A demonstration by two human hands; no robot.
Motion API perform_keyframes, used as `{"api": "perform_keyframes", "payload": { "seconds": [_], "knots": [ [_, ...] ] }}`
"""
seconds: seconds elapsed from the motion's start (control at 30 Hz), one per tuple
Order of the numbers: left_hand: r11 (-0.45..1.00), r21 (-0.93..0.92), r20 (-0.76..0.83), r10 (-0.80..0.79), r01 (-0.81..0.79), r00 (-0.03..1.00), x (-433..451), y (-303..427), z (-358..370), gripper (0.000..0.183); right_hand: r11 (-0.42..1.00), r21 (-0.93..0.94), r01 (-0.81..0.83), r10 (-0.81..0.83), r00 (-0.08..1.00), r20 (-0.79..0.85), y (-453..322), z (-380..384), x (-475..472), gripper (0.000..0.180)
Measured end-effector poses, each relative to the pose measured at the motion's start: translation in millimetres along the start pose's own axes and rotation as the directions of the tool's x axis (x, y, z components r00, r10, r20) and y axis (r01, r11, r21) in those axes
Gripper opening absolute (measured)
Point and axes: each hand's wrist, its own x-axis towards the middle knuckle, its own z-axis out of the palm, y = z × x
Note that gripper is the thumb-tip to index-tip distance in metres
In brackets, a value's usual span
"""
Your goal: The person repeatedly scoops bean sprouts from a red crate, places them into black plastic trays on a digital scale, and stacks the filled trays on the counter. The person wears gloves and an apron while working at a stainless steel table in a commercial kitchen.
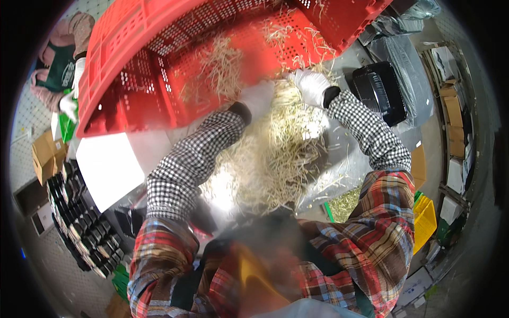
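A red perforated plastic crate is tipped with its mouth towards me. Loose bean sprouts cling to its inside. A large heap of sprouts lies on the shiny metal table between my forearms. My left hand, in a white glove and blurred, is at the crate's mouth beside the top of the heap. My right hand, also white-gloved, touches sprouts at the crate's near edge. The fingers of both hands are partly hidden or blurred, so any grip is unclear.
Black plastic trays stand on the right, near clear plastic wrapping. Stacked black trays are at left. A green-edged container of sprout bits and a yellow bin are lower right. Another person's gloved hand shows left of the crate.
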Motion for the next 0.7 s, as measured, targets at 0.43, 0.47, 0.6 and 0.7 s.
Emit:
{"api": "perform_keyframes", "payload": {
  "seconds": [0.43, 0.47, 0.6, 0.7],
  "knots": [
    [0.987, 0.116, -0.11, -0.1, 0.113, 0.989, -79, 7, 66, 0.063, 0.978, -0.157, -0.14, 0.161, 0.978, 0.132, -54, 32, -53, 0.119],
    [0.995, -0.008, -0.086, -0.102, 0.102, 0.991, -81, 6, 69, 0.045, 0.969, -0.156, -0.191, 0.227, 0.938, 0.261, -57, 29, -52, 0.11],
    [0.942, -0.319, -0.27, -0.192, 0.101, 0.944, -99, -1, 84, 0.037, 0.957, -0.28, -0.07, 0.122, 0.977, 0.175, -61, 39, -59, 0.114],
    [0.987, -0.022, -0.338, -0.156, 0.158, 0.928, -115, 10, 85, 0.046, 0.938, -0.287, -0.193, 0.205, 0.979, 0.014, -65, 41, -61, 0.125]
  ]
}}
